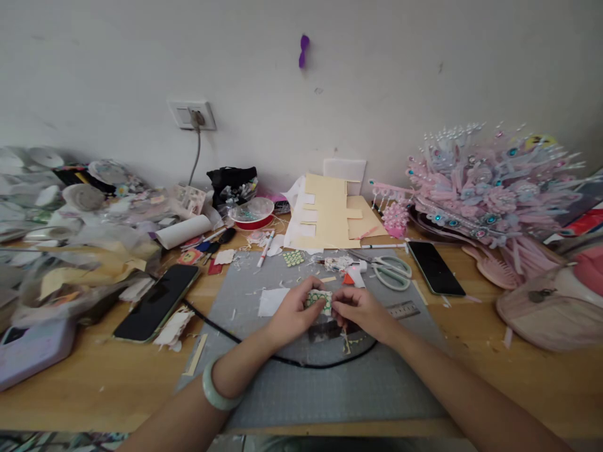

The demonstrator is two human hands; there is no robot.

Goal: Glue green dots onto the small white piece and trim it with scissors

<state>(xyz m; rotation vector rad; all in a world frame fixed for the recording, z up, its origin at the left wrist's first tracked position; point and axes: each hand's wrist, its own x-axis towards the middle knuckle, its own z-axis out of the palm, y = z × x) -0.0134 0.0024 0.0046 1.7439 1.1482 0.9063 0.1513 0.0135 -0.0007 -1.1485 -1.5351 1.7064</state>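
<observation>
Between my hands, over the grey cutting mat (264, 402), is a small white piece with a green pattern (320, 301). My left hand (298, 312) grips it from the left, thumb across its front. The fingers of my right hand (360, 309) are pinched together at its right edge; whether they hold the piece or a scrap there, I cannot make out. A dark strip and a metal ruler (402, 309) lie beneath and beside my hands. Just beyond them are a white glue gun (358, 273) with a red-orange part and scissors (393, 273) with pale handles.
A black cable (301, 364) curves across the mat in front of my hands. Phones lie at left (157, 301) and right (434, 269). Cream card sheets (330, 210) stand against the wall. Bags and rolls crowd the left; a pink beaded headdress (490, 182) stands at the right.
</observation>
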